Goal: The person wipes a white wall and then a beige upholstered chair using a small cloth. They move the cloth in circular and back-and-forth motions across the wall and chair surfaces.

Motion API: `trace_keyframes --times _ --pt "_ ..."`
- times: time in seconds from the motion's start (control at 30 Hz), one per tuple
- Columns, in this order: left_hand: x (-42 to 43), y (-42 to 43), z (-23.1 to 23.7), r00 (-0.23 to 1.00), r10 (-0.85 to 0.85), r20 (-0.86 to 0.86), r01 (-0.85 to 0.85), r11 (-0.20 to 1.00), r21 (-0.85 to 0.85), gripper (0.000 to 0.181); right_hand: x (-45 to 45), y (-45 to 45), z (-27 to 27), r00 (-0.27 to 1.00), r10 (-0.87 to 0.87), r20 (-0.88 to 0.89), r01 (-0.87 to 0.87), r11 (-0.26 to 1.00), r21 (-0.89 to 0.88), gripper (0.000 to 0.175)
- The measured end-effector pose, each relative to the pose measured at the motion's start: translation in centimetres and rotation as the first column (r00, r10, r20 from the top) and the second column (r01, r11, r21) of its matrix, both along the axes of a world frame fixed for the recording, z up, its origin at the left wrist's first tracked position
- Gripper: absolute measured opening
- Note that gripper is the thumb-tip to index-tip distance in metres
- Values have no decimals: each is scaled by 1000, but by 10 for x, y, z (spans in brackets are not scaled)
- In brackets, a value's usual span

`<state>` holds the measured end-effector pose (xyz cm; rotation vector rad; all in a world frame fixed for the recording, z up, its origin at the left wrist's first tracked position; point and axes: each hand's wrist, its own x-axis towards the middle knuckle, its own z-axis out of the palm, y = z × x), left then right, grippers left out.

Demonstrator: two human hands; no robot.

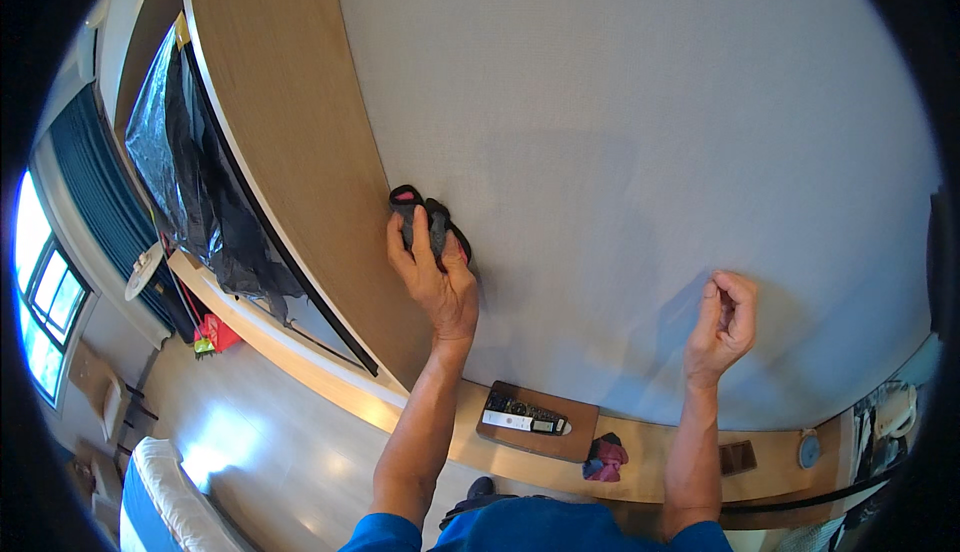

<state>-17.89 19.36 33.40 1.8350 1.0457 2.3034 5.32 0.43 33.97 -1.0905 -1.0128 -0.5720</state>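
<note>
With fingers and thumb spread around it, my left hand (437,274) grips a dark grey and black fabric bundle with pink parts (438,231), up against the pale wall (600,177) beside the wooden panel. My right hand (724,327) is raised in front of the wall at the right, its fingertips brought together with the thumb. Nothing shows between those fingers. Lower down, a crumpled pink and dark cloth (607,459) lies on the wooden ledge (645,447).
On the ledge a brown tray (538,439) holds remote controls (525,413), and a small brown box (738,458) sits to the right. A wooden cabinet panel (300,139) and black plastic sheeting (202,169) stand at the left. A bed (161,492) is at lower left.
</note>
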Motion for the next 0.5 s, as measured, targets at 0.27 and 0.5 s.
trace_keyframes --times 0.27,0.5 --pt "11 13 97 996 90 -2 -88 978 188 42 0 -10 8 999 48 6 -48 996 -70 8" --pt "67 -36 87 934 95 -345 105 848 519 53 2 -13 7 999 17 49 -13 996 -93 9"
